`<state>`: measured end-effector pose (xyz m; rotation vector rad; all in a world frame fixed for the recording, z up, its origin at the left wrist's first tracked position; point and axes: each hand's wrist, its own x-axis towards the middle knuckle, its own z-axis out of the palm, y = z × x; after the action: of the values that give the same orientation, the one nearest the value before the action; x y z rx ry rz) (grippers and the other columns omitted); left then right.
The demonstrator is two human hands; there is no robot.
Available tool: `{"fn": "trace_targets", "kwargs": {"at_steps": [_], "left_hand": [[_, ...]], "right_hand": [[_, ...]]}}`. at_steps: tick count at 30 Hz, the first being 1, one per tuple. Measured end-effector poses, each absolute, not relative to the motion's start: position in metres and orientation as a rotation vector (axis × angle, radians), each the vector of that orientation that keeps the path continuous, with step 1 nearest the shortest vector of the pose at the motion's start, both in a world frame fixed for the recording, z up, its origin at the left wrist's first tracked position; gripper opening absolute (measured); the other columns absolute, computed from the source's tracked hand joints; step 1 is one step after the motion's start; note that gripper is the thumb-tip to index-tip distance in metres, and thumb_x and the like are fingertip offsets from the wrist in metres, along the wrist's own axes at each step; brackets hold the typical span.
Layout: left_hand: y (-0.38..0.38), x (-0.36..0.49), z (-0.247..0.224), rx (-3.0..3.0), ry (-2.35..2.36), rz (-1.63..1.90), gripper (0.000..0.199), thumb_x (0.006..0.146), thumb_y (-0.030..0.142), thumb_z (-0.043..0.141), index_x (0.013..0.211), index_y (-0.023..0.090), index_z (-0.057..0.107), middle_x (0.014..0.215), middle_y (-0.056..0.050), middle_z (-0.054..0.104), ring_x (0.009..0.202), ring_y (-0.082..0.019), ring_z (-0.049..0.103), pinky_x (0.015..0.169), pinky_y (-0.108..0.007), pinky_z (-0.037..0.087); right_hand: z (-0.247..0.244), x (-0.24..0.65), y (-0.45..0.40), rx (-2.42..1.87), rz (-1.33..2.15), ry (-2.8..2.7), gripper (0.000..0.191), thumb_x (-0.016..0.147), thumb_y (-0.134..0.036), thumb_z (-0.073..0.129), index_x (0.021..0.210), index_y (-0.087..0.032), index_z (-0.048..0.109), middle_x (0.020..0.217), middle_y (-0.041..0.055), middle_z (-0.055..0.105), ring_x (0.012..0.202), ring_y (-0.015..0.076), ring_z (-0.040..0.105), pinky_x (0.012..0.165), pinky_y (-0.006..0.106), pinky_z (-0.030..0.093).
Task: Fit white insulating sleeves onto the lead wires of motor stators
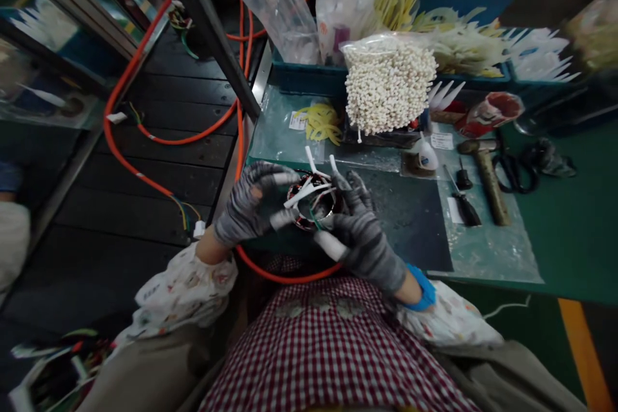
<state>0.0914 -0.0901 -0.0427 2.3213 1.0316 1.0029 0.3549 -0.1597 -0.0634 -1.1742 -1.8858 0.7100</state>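
A ring-shaped motor stator (295,196) with reddish windings lies at the front of the bench, between my hands. White insulating sleeves (309,190) stick up and across it, and a green wire (316,221) runs over its near right side. My left hand (253,201), in a grey striped glove with white tape on the fingertips, curves about the stator's left side, thumb and fingers well apart. Gloved alike, my right hand (369,238) has its fingers beyond the right rim and its taped thumb on the near side, gripping that edge. Its exact contact is partly hidden.
A bag of white-tipped sticks (391,84) stands before a blue bin (302,77). Yellow strips (322,122) lie nearby. To the right are a hammer (490,180), a screwdriver (466,209) and scissors (519,170). An orange hose (111,122) loops at left, past a metal post (212,32).
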Motion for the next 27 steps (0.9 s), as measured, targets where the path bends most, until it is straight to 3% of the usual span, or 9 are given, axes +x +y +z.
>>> {"fn": "trace_targets", "kwargs": {"at_steps": [2, 4, 7, 11, 14, 16, 18, 22, 27], "left_hand": [[-0.099, 0.103, -0.046, 2.638, 0.936, 1.046, 0.047, 0.096, 0.060, 0.083, 0.132, 0.030, 0.076, 0.131, -0.006, 0.082, 0.122, -0.027, 0.076, 0.115, -0.046, 0.056], [-0.106, 0.121, -0.050, 2.822, 0.948, 1.063, 0.039, 0.100, 0.051, 0.081, 0.134, 0.033, 0.074, 0.132, -0.003, 0.083, 0.125, -0.025, 0.074, 0.123, -0.047, 0.049], [-0.109, 0.149, -0.052, 2.869, 0.947, 1.050, 0.028, 0.108, 0.035, 0.069, 0.136, 0.033, 0.073, 0.129, 0.000, 0.084, 0.128, -0.022, 0.073, 0.131, -0.048, 0.042], [-0.094, 0.170, -0.042, 2.752, 0.772, 0.895, 0.032, 0.110, 0.022, 0.060, 0.138, 0.029, 0.073, 0.132, -0.003, 0.083, 0.137, -0.025, 0.070, 0.134, -0.053, 0.040], [-0.075, 0.177, -0.028, 2.567, 0.646, 0.664, 0.030, 0.112, 0.025, 0.058, 0.135, 0.029, 0.077, 0.126, -0.004, 0.084, 0.135, -0.026, 0.072, 0.137, -0.057, 0.035], [-0.063, 0.181, -0.020, 2.447, 0.561, 0.514, 0.027, 0.114, 0.031, 0.057, 0.129, 0.027, 0.080, 0.118, -0.004, 0.085, 0.120, -0.024, 0.077, 0.134, -0.055, 0.038], [-0.055, 0.186, -0.014, 2.368, 0.508, 0.387, 0.026, 0.113, 0.034, 0.059, 0.124, 0.025, 0.081, 0.112, -0.005, 0.085, 0.109, -0.022, 0.078, 0.129, -0.050, 0.043], [-0.053, 0.192, -0.012, 2.176, 0.570, 0.356, 0.030, 0.105, 0.035, 0.068, 0.131, 0.021, 0.075, 0.118, -0.009, 0.082, 0.106, -0.024, 0.078, 0.113, -0.044, 0.056], [-0.060, 0.187, -0.020, 2.000, 0.717, 0.446, 0.037, 0.104, 0.040, 0.068, 0.135, 0.021, 0.071, 0.118, -0.010, 0.080, 0.100, -0.023, 0.077, 0.096, -0.039, 0.062]], "right_hand": [[-0.056, 0.374, -0.171, -1.110, 0.897, -1.788, 0.009, 0.098, -0.034, 0.081, 0.101, -0.028, 0.088, 0.181, 0.0028, 0.046, 0.171, 0.0369, 0.038, 0.143, 0.064, 0.021], [-0.053, 0.387, -0.180, -1.080, 1.048, -1.685, 0.012, 0.102, -0.035, 0.078, 0.103, -0.030, 0.088, 0.176, 0.0031, 0.054, 0.164, 0.0336, 0.049, 0.139, 0.058, 0.037], [-0.056, 0.398, -0.188, -1.075, 1.064, -1.624, 0.014, 0.105, -0.036, 0.075, 0.109, -0.031, 0.088, 0.170, 0.0040, 0.061, 0.155, 0.0325, 0.060, 0.129, 0.055, 0.052], [-0.056, 0.419, -0.190, -1.285, 0.552, -1.475, 0.015, 0.106, -0.033, 0.071, 0.102, -0.030, 0.085, 0.136, 0.0077, 0.075, 0.131, 0.0329, 0.070, 0.121, 0.057, 0.055], [-0.041, 0.443, -0.190, -1.365, 0.015, -1.274, 0.014, 0.106, -0.039, 0.074, 0.110, -0.030, 0.083, 0.116, 0.0067, 0.069, 0.120, 0.0328, 0.066, 0.118, 0.057, 0.053], [-0.031, 0.451, -0.189, -1.250, -0.018, -1.499, 0.035, 0.102, -0.051, 0.080, 0.130, -0.031, 0.080, 0.123, 0.0066, 0.068, 0.118, 0.0319, 0.067, 0.112, 0.054, 0.058], [-0.025, 0.447, -0.185, -1.069, 0.194, -1.882, 0.050, 0.101, -0.049, 0.082, 0.146, -0.030, 0.072, 0.132, 0.0079, 0.070, 0.115, 0.0289, 0.073, 0.102, 0.047, 0.066], [-0.034, 0.429, -0.176, -0.872, 0.498, -2.036, 0.032, 0.108, -0.020, 0.072, 0.137, -0.032, 0.077, 0.120, 0.0050, 0.080, 0.104, 0.0215, 0.081, 0.088, 0.035, 0.071], [-0.055, 0.429, -0.170, -0.879, 0.687, -1.831, 0.035, 0.102, -0.030, 0.084, 0.136, -0.037, 0.079, 0.125, 0.0036, 0.082, 0.112, 0.0234, 0.083, 0.097, 0.038, 0.072]]}}
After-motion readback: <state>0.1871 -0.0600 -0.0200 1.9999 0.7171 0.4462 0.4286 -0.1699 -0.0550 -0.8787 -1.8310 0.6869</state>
